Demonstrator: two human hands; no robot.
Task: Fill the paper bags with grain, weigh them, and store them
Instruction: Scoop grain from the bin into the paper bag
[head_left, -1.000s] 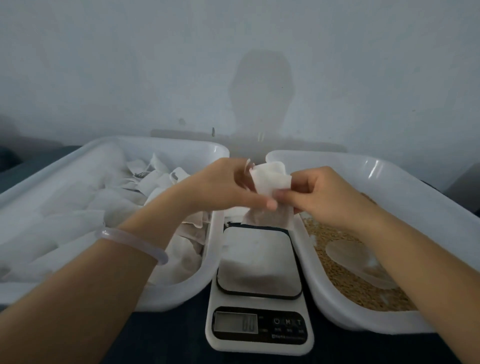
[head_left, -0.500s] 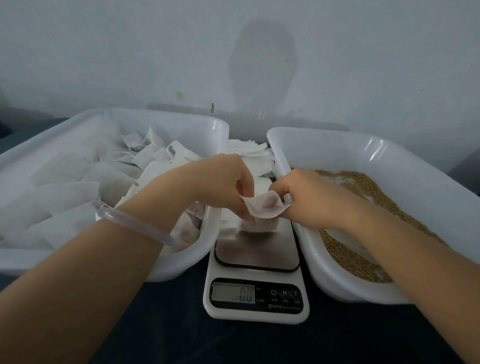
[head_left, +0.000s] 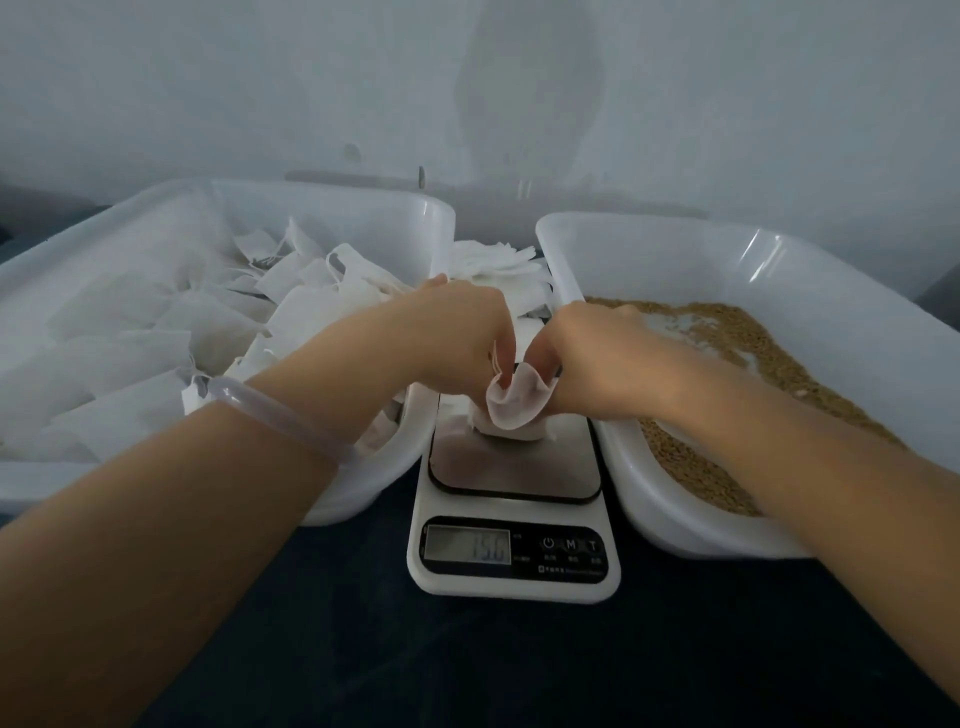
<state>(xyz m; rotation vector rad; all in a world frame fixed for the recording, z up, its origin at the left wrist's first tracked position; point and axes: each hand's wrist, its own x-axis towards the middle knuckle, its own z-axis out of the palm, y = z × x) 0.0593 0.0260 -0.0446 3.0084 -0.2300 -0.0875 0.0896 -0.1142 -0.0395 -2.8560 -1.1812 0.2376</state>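
A small white paper bag (head_left: 517, 410) sits on the steel platform of the kitchen scale (head_left: 514, 473), its mouth spread wide. My left hand (head_left: 460, 338) pinches the bag's left rim and my right hand (head_left: 597, 358) pinches its right rim. The scale's display (head_left: 467, 545) shows a blurred non-zero reading. Brown grain (head_left: 727, 364) fills the white tub (head_left: 675, 514) on the right.
A white tub (head_left: 363, 499) on the left holds several filled white bags (head_left: 171, 332). A stack of empty flat bags (head_left: 498, 265) lies behind the scale between the tubs. The table is dark; a pale wall stands close behind.
Both hands lowered the bag from chest height onto the scale platform and spread its mouth. The display went from zero to a non-zero reading.
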